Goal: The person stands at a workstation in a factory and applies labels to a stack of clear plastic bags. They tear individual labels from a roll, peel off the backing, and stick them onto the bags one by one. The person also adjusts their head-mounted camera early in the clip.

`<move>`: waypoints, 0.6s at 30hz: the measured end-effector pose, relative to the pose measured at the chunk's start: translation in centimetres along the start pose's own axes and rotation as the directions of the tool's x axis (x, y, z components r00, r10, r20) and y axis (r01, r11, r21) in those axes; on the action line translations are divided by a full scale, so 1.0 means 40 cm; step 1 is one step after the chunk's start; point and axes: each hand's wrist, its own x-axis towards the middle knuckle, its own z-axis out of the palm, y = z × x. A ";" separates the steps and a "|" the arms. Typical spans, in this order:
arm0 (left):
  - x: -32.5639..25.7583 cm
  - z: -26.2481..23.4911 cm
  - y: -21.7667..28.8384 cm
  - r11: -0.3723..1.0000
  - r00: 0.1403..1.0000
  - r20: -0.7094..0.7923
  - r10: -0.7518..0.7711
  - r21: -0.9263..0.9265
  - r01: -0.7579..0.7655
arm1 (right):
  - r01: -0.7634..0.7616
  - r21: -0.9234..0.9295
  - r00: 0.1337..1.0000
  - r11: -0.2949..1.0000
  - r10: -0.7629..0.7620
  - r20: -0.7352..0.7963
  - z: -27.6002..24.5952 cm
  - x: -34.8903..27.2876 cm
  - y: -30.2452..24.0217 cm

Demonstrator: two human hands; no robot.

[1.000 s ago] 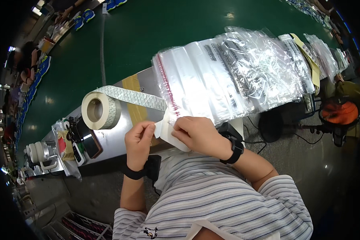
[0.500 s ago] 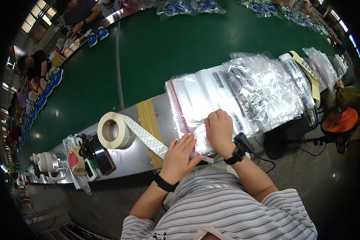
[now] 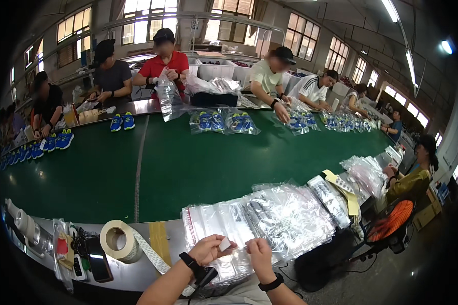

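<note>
My left hand pinches a small white label between thumb and fingers, above a stack of clear plastic bags. Close to its right, my right hand has its fingers drawn together over the same stack; whatever it may hold is too small to make out. The bags lie flat, with dark print on several and a reddish strip along the left edge. Left of them stands a roll of labels. Its printed strip trails toward my left forearm, which hides part of it.
A phone, a clear bottle and small packets lie left on the metal ledge. Beyond runs a green conveyor with blue shoes, some bagged. Several co-workers stand across it. An orange fan stands right, near another person.
The view has tilted up, bringing the far co-workers in. My hands have lifted off the bags, and the left now shows a small white label in its fingers.
</note>
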 end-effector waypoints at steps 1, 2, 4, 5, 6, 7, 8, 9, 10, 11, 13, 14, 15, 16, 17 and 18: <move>0.015 -0.010 -0.009 0.999 0.996 -0.077 -0.036 0.014 0.038 | 0.031 -0.013 0.993 0.999 -0.032 -0.111 -0.010 0.010 -0.009; 0.037 -0.008 -0.016 0.974 0.998 -0.068 0.002 0.226 0.014 | 0.349 -0.170 0.925 0.922 -0.368 -0.094 -0.021 0.010 -0.019; 0.061 0.007 -0.027 0.686 0.978 -0.193 0.084 0.723 0.084 | 0.443 -0.160 0.895 0.882 -0.423 0.144 -0.016 0.013 -0.039; 0.068 0.021 -0.031 0.757 0.983 -0.154 0.103 0.653 0.023 | 0.483 -0.159 0.861 0.861 -0.435 0.264 -0.013 0.008 -0.047; 0.067 0.030 -0.027 0.841 0.985 -0.164 0.059 0.539 0.039 | 0.460 -0.129 0.843 0.878 -0.387 0.374 -0.007 -0.002 -0.055; 0.066 0.039 -0.020 0.921 0.997 -0.074 0.018 0.390 0.012 | 0.439 -0.184 0.855 0.879 -0.346 0.386 -0.003 -0.012 -0.063; 0.058 0.044 -0.010 0.958 0.988 -0.130 -0.086 0.262 0.117 | 0.483 -0.216 0.846 0.848 -0.390 0.363 -0.002 -0.023 -0.070; 0.047 0.042 0.005 0.977 0.982 -0.118 -0.149 0.133 0.164 | 0.530 -0.246 0.832 0.812 -0.439 0.340 -0.004 -0.035 -0.076; 0.031 0.037 0.016 0.981 0.974 -0.151 -0.168 0.068 0.180 | 0.561 -0.293 0.809 0.774 -0.439 0.391 -0.006 -0.043 -0.079; 0.016 0.028 0.028 0.978 0.978 -0.058 -0.198 0.048 0.201 | 0.586 -0.336 0.790 0.737 -0.428 0.440 -0.012 -0.052 -0.079; -0.010 0.005 0.040 0.956 0.955 -0.071 -0.290 0.021 0.292 | 0.637 -0.421 0.756 0.645 -0.416 0.506 -0.022 -0.070 -0.070; -0.014 -0.006 0.049 0.951 0.953 -0.055 -0.297 0.076 0.300 | 0.661 -0.462 0.741 0.592 -0.415 0.528 -0.027 -0.071 -0.061; -0.019 -0.013 0.046 0.963 0.967 -0.030 -0.252 0.090 0.254 | 0.666 -0.501 0.739 0.552 -0.397 0.545 -0.028 -0.077 -0.050; -0.020 -0.021 0.047 0.958 0.958 0.042 -0.285 0.056 0.283 | 0.654 -0.525 0.756 0.545 -0.444 0.481 -0.027 -0.078 -0.037; -0.019 -0.023 0.041 0.961 0.962 0.058 -0.266 -0.064 0.269 | 0.636 -0.538 0.771 0.554 -0.491 0.406 -0.024 -0.084 -0.025; -0.022 -0.025 0.038 0.958 0.958 -0.020 -0.286 0.022 0.286 | 0.590 -0.554 0.807 0.587 -0.448 0.385 -0.022 -0.087 -0.014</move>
